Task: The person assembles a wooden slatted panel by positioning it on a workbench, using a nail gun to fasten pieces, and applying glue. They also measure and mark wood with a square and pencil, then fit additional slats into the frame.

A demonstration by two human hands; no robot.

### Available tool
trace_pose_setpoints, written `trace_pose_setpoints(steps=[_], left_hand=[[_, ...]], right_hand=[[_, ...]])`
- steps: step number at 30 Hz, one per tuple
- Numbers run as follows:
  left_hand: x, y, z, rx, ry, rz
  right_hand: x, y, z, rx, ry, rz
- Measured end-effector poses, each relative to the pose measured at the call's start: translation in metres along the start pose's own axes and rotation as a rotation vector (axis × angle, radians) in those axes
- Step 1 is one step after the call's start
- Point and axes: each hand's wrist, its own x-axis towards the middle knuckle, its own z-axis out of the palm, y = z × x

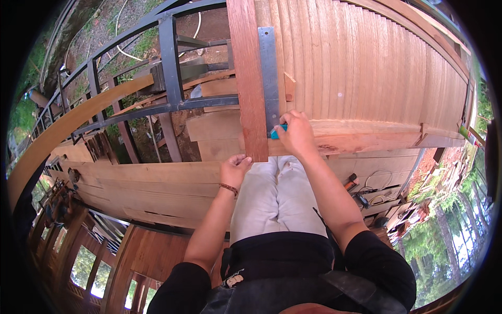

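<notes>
- The left hand (235,168) curls its fingers closed on the near end of the reddish plank (249,78), steadying it from below.
- The right hand (297,133) is closed around a teal marker (275,132), its tip at the near end of the steel ruler (269,78).
- To mark cleanly, I judge the ruler should stay pressed flat and flush against the plank's right edge.
- Plank and ruler lie side by side, long axes pointing away from the person, over the slatted wooden panel (366,68).
- Beyond, to the left, a dark metal railing (170,57).
</notes>
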Motion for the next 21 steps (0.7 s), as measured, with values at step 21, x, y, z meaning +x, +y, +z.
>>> trace_pose_setpoints(steps=[21], left_hand=[[-0.067,0.072,0.021,0.011,-0.019,0.427]], right_hand=[[0.009,0.049,-0.059,-0.414,0.079,0.110]])
